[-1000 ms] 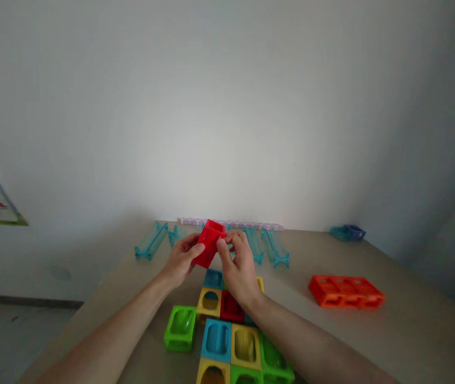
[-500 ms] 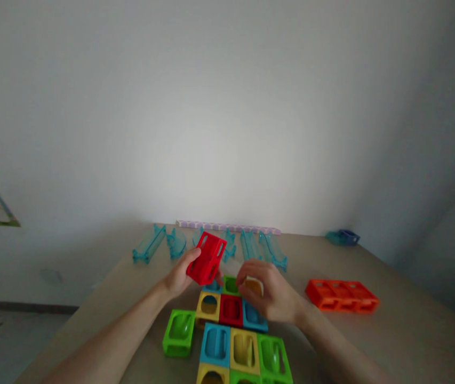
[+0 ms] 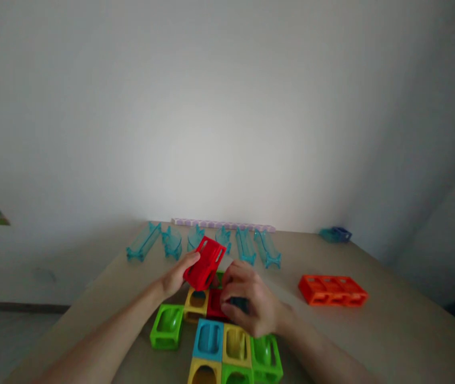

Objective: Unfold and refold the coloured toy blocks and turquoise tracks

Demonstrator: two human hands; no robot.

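My left hand (image 3: 176, 275) grips a red hollow block (image 3: 205, 262), tilted and lifted just above the far edge of a cluster of coloured blocks. The cluster holds a green block (image 3: 166, 326), a yellow block (image 3: 196, 303), a red block (image 3: 212, 308), a blue block (image 3: 210, 339) and several more toward me. My right hand (image 3: 251, 306) rests on the cluster's right side. Its fingers are curled round a dark blue block (image 3: 238, 304) that they mostly hide.
Several clear blue trough pieces (image 3: 144, 247) lie in a row at the table's far side, in front of a pale purple strip (image 3: 223, 224). A long orange block (image 3: 333, 290) lies to the right and a small blue piece (image 3: 335, 233) far right. The table's left edge (image 3: 103, 282) is close.
My right hand let go of the red block, dropped to the cluster and closed over a block there. My left hand lowered the red block and tilted it.
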